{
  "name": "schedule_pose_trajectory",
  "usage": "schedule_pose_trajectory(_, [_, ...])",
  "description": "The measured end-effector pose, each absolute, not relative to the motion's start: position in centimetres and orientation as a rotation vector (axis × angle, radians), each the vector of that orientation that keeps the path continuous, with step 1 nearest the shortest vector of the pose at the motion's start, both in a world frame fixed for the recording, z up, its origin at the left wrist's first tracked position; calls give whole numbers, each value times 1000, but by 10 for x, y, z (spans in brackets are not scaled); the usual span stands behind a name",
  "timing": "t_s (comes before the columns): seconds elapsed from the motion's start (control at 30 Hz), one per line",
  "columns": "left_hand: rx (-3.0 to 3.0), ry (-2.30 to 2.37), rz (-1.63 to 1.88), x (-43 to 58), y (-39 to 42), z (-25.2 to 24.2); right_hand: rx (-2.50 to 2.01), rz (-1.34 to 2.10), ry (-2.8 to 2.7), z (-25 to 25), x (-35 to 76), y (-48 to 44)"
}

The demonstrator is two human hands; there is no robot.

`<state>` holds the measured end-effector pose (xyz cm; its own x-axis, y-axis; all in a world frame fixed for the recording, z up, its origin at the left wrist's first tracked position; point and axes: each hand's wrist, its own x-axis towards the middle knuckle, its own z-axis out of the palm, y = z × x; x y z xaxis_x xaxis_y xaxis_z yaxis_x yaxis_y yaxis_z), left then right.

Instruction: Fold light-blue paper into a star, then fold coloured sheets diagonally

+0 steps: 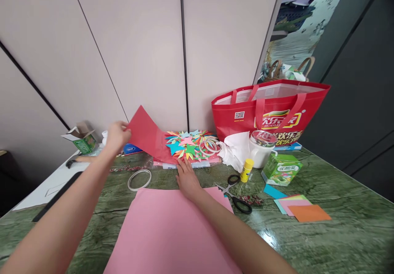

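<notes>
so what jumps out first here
The left hand holds a red paper sheet up by its corner, beside a pile of paper stars at the back of the table. The right hand lies flat by the far edge of a pink sheet; a red tote bag stands back right.

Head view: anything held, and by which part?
Left hand pinches the red paper sheet by its lifted left corner. Right hand lies flat at far edge of the pink sheet, holding nothing.
</notes>
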<state>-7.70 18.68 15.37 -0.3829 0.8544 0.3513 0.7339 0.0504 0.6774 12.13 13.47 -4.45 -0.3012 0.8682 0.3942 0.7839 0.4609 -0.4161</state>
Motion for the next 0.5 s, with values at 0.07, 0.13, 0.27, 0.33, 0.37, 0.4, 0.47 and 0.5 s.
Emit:
schedule_pose_trajectory(0.07, [1772,2203,1297,-86,163,185,-1359,202,-2138,-45,121,133])
schedule_pose_trajectory(0.13, [1866,2227,1496,-95,136,210,-1318,220,-2098,-45,120,131])
schedule_pose_trajectory(0.27, [1700,1748,2085,-107,91,228,-1150,558,-1794,-37,118,126])
schedule_pose_trajectory(0.33, [1420,1466,2187,-109,76,218,-1122,730,-1660,-25,120,124])
schedule_pose_trajectory(0.37, [1253,1375,2179,-109,69,209,-1132,793,-1615,-18,122,122])
schedule_pose_trajectory(0.4, [1167,1293,2091,-109,63,197,-1148,859,-1563,-10,126,121])
schedule_pose_trajectory(0.47, [1050,1208,1950,-108,48,166,-1186,1002,-1422,6,139,114])
schedule_pose_trajectory(0.5, [1006,1211,1872,-107,39,149,-1199,1066,-1347,13,148,107])
